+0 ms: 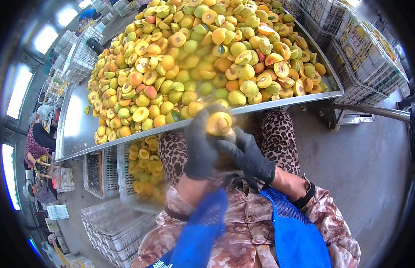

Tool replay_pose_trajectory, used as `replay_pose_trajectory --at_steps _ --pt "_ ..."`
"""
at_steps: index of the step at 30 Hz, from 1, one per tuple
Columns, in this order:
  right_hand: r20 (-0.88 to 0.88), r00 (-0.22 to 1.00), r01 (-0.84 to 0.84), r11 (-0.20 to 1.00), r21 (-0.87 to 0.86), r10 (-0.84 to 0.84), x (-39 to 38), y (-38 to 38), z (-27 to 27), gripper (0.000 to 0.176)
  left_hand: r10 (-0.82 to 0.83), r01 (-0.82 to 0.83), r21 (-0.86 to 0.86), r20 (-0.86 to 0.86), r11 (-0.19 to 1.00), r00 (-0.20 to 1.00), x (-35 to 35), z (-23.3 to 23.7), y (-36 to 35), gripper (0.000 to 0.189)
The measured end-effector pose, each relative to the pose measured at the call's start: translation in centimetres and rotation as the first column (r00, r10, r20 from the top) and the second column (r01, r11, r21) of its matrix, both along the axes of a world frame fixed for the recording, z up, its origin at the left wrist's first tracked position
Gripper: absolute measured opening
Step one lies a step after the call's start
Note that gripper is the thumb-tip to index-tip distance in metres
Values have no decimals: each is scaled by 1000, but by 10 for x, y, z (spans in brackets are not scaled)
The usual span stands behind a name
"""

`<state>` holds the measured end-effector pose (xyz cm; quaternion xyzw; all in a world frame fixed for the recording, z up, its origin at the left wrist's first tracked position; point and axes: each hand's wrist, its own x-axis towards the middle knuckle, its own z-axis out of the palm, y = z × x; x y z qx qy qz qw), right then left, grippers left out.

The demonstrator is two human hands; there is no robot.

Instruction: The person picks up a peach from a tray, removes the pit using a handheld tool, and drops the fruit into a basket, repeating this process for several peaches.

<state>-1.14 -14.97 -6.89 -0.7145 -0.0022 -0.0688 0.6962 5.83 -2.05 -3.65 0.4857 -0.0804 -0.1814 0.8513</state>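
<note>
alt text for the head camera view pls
The gloved left hand and right hand hold a yellow fruit together at the edge of a metal table heaped with whole and halved fruit. A crate of halves sits below.

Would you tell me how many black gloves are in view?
2. One is on the left hand, gripping the yellow fruit by the edge of the metal table; the other is on the right hand, touching that fruit. Any on the distant people are too small to see.
</note>
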Motion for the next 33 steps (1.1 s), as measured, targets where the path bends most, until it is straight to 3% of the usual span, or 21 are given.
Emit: replay_pose_trajectory --at_steps 1,6,9,11,13,15,21,25,27,28,29,31,32,33 --pt "5 1000 12 997 -80 -12 -6 -2 10 40 25 -25 0 15 1000 1000 -4 4 -5 46" --pt "89 996 -1 993 -119 12 -11 -8 16 40 38 -43 46 111 998 993 -15 17 -10 50" --pt "106 993 -27 984 -174 46 -8 -10 15 40 154 -153 22 -13 988 988 -26 43 -15 49" --pt "105 992 -48 980 -194 69 -8 -11 17 40 176 -176 17 2 984 984 -34 48 -15 47" --pt "101 990 -80 982 -171 98 -11 -11 21 40 179 -189 79 116 979 977 -36 47 -12 47" --pt "76 983 -165 985 -57 169 -18 -9 24 41 145 -216 203 314 955 938 -36 39 -6 49" --pt "1 932 -360 926 114 362 -35 -18 33 46 186 -197 37 193 980 963 -41 47 -17 49" --pt "-44 863 -456 812 365 504 -49 -22 47 47 45 -51 33 181 998 982 -54 64 -12 48" --pt "26 880 -466 852 238 474 -46 -19 31 47 47 -74 115 220 991 974 -59 70 -12 48" --pt "32 890 -453 876 168 454 -46 -17 27 46 61 -171 239 410 956 910 -56 64 -12 45" --pt "41 899 -439 893 97 437 -47 -16 26 45 69 -223 239 519 945 852 -58 62 -12 45" --pt "-84 853 -478 835 271 515 -51 -18 41 42 91 -346 216 718 913 690 -63 68 -13 46" --pt "-142 814 -486 795 364 563 -55 -19 45 41 66 -363 247 741 899 669 -64 72 -11 48" --pt "-177 768 -491 743 454 615 -59 -21 32 41 23 -183 224 573 957 819 -64 70 -5 48"
